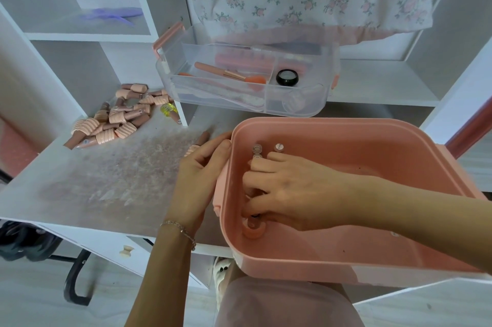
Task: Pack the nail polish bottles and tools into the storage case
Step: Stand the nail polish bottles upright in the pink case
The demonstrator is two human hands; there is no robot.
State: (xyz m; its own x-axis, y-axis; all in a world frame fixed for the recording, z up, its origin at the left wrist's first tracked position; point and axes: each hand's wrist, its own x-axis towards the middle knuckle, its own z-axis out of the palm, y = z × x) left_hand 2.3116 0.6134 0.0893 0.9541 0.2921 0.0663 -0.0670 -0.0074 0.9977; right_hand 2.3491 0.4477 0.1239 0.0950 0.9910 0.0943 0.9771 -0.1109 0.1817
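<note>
While most of the peach ribbed-cap nail polish bottles (117,117) sit heaped at middle left of the frame, a few already stand inside the deep pink plastic storage case (346,126) at lower right. The right hand (290,190) is down in the case, fingers curled round a bottle there, probably lining it up along the left wall to save room. The left hand (201,166) holds another bottle against the case rim, likely queued up next while also steadying the case. Above centre sits the clear divided plastic tray (303,109) with a pink-handled brush (223,72) and small black round jar (287,77) in separate compartments.
</note>
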